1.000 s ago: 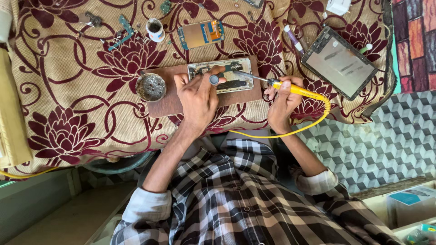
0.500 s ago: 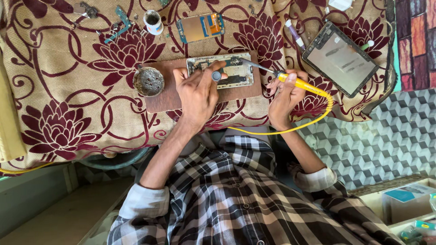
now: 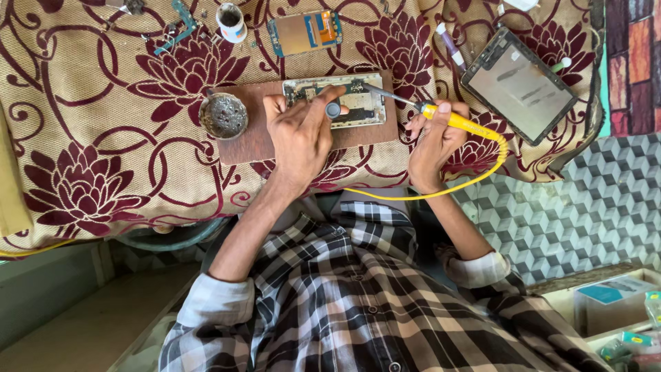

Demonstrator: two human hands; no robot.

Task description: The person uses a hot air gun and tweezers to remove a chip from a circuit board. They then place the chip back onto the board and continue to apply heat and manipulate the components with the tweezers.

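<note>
An opened phone board lies on a brown wooden board atop a floral cloth. My left hand rests on the phone board, fingers pressing on it, with a small dark round thing between the fingers. My right hand grips a yellow-handled soldering iron; its metal tip touches the upper part of the phone board. The iron's yellow cord loops down below my right wrist.
A round tin of dark paste sits on the wooden board's left end. Behind are a small white pot, a phone part with an orange panel and a teal tool. A tablet lies at right; boxes on the floor.
The view has shifted slightly, so the work sits higher in the frame. The soldering iron tip has moved in onto the phone board. My left hand stays on the board.
</note>
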